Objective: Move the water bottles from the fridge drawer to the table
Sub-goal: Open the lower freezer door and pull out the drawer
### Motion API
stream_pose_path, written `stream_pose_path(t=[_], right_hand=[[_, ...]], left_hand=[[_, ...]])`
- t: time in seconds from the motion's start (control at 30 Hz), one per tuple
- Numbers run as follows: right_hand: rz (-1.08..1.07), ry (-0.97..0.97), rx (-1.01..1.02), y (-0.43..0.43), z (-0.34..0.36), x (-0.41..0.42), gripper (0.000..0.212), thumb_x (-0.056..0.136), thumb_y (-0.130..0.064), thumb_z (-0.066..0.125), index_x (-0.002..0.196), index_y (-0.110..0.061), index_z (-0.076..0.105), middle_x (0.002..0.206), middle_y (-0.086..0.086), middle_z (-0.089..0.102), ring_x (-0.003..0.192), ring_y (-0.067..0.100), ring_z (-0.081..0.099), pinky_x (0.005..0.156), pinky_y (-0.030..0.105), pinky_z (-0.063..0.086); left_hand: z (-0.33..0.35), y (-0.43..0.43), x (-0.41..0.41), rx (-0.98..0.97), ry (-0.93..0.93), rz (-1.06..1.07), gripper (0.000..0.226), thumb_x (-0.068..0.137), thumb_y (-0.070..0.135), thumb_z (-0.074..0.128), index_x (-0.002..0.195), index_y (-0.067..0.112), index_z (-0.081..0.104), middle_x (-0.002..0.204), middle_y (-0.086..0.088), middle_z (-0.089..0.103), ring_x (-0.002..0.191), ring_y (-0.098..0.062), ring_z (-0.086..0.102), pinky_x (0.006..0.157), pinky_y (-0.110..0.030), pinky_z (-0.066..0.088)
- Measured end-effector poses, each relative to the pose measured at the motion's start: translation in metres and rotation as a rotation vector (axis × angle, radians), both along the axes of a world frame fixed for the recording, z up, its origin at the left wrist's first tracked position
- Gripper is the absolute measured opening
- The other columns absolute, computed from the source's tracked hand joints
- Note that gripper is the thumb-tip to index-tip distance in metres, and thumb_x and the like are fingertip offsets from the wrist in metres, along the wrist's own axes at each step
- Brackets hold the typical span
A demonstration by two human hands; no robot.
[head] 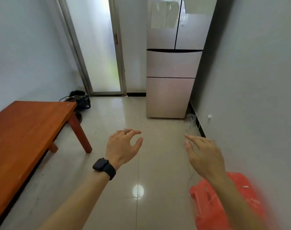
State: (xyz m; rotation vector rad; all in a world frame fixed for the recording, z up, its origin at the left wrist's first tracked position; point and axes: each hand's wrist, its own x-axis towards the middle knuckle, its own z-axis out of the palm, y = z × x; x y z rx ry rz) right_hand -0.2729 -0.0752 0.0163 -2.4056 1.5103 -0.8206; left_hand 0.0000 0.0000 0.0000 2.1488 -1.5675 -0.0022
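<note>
We hold both hands out over the floor [151, 163], gripping nothing: left hand [123, 145] loosely curled, right hand [202, 151] with fingers spread. The fridge [171, 80] stands ahead, both drawers closed, so any water bottles are hidden. The tabletop [25, 130] lies to our left

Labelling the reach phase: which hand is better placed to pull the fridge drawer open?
Right, narrowly. Right hand lines up nearer the closed drawers; left hand sits toward the table side. Both are empty and well short of the fridge.
</note>
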Motion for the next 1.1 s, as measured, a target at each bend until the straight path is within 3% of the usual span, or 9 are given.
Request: stream_pose_path(t=[0.27, 0.73, 0.87, 1.1], right_hand=[[-0.061, -0.023, 0.080, -0.139, -0.003, 0.070, 0.032, 0.097, -0.039, 0.056, 0.127, -0.033, 0.066, 0.124, -0.012, 0.067, 0.118, 0.015, 0.054, 0.097, 0.032, 0.040], [0.009, -0.076, 0.184, -0.471, -0.036, 0.176, 0.035, 0.099, -0.044, 0.049, 0.126, -0.032, 0.067, 0.126, -0.013, 0.066, 0.120, 0.013, 0.054, 0.103, 0.030, 0.039], [0.047, -0.104, 0.195, -0.557, -0.031, 0.210, 0.037, 0.097, -0.048, 0.048, 0.125, -0.033, 0.066, 0.122, -0.015, 0.067, 0.116, 0.013, 0.056, 0.101, 0.035, 0.046], [0.072, -0.096, 0.190, -0.687, -0.026, 0.271, 0.039, 0.099, -0.051, 0.043, 0.130, -0.037, 0.062, 0.130, -0.018, 0.062, 0.126, 0.010, 0.048, 0.105, 0.041, 0.043]], left_hand=[[0.002, -0.156, 0.067, 0.075, 0.031, -0.043, 0.042, 0.096, 0.057, 0.048, 0.135, 0.045, 0.055, 0.134, 0.011, 0.059, 0.128, -0.014, 0.049, 0.108, -0.037, 0.036], [-0.014, -0.472, 0.176, 0.185, -0.012, -0.050, 0.052, 0.097, 0.063, 0.040, 0.147, 0.046, 0.041, 0.142, 0.005, 0.054, 0.132, -0.018, 0.046, 0.108, -0.040, 0.037], [-0.011, -0.552, 0.208, 0.213, 0.000, -0.039, 0.053, 0.098, 0.062, 0.040, 0.148, 0.046, 0.039, 0.144, 0.005, 0.052, 0.134, -0.019, 0.044, 0.110, -0.041, 0.036], [-0.018, -0.691, 0.266, 0.180, 0.020, -0.045, 0.052, 0.098, 0.060, 0.042, 0.148, 0.044, 0.040, 0.144, 0.004, 0.053, 0.135, -0.020, 0.044, 0.111, -0.042, 0.038]])
